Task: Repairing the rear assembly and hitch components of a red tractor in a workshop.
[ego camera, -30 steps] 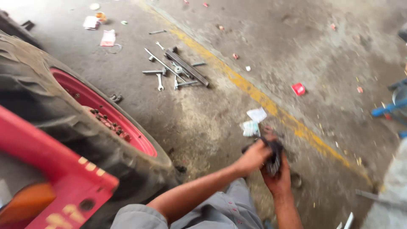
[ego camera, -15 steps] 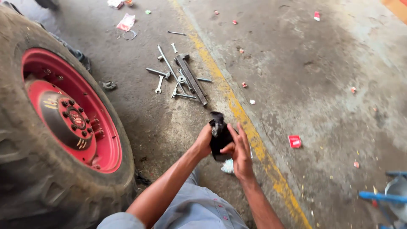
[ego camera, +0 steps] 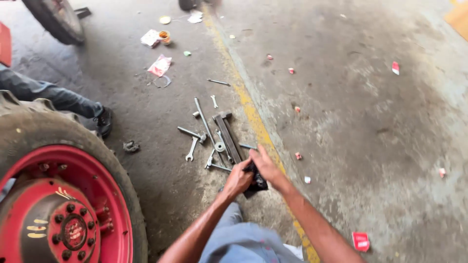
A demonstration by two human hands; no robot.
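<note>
Both my hands meet over a dark, greasy rag (ego camera: 255, 183) just above the concrete floor. My left hand (ego camera: 237, 178) clutches the rag from the left, fingers curled. My right hand (ego camera: 265, 166) presses on it from the right, fingers wrapped over the top. Directly beyond my hands lies a pile of steel tools (ego camera: 214, 136): a long flat bar, several spanners, a hammer and a socket rod. My grey-trousered knee (ego camera: 241, 238) is below my arms.
A big tractor tyre with a red rim (ego camera: 63, 209) fills the lower left. Another person's leg and black shoe (ego camera: 103, 121) lie behind it. A yellow floor line (ego camera: 246, 104) runs up the middle. Scraps of red and white litter (ego camera: 160, 65) dot the floor.
My view has swung left and up, bringing the tools nearer to my hands. My hands still work the dark rag, now lower and close to the tool pile.
</note>
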